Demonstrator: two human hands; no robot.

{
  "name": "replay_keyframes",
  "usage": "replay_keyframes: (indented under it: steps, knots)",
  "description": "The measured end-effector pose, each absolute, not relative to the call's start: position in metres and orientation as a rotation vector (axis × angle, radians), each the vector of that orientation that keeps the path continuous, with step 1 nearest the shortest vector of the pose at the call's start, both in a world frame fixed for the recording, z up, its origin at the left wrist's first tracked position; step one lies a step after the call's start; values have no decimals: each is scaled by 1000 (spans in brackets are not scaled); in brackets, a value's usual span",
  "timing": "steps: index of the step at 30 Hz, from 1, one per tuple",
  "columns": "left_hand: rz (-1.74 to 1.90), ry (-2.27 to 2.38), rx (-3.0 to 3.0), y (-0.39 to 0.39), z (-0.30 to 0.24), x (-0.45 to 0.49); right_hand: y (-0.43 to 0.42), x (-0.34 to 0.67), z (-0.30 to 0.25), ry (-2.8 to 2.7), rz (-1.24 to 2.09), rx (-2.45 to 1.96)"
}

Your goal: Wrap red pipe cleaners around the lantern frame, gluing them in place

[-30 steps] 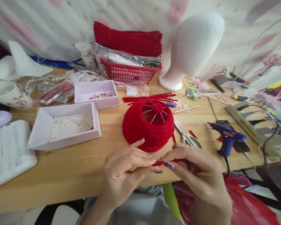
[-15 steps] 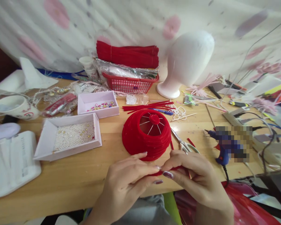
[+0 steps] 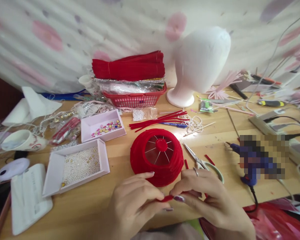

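Observation:
Between my two hands is a short red fuzzy pipe cleaner [image 3: 167, 198]. My left hand [image 3: 137, 203] pinches it with thumb and fingers, while my right hand [image 3: 205, 196] grips its other end; the fingers hide most of the strip. Just beyond the hands sits a red dome-shaped frame [image 3: 156, 156], wrapped in red strips, with bare wire spokes meeting at a red centre on top. Scissors [image 3: 201, 162] lie beside it on the right, blades pointing away, near small red cut pieces [image 3: 209, 160].
Several red pipe cleaners [image 3: 160, 120] lie behind the dome. To the left stand a box of pearls [image 3: 103, 166] and a box of gems [image 3: 102, 136]. A red basket [image 3: 137, 100] and white foam head [image 3: 202, 60] are at the back; a blue glue gun [image 3: 250, 173] lies right.
The view has tilted and shifted, so the table things appear lower. My hands stay close together on the pipe cleaner, with a little more of it showing between the fingers.

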State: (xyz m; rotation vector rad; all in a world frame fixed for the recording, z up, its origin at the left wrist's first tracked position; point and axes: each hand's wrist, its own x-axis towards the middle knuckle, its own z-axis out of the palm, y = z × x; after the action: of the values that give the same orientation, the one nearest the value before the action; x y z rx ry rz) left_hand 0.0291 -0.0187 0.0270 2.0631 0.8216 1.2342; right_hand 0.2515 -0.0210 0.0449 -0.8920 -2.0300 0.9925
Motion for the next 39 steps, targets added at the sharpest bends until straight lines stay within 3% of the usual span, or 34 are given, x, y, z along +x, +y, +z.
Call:
replay_keyframes:
  steps: [15,30,39]
  knots:
    - [1081,1200,2138,0,13,13,-21,231,55,-2062,754,-1532]
    - [996,1216,2259,12,13,15,-16,229,68,-2026,1006,-1606]
    - [940,1186,2156,12,21,20,-12,237,67,-2095,992,-1593]
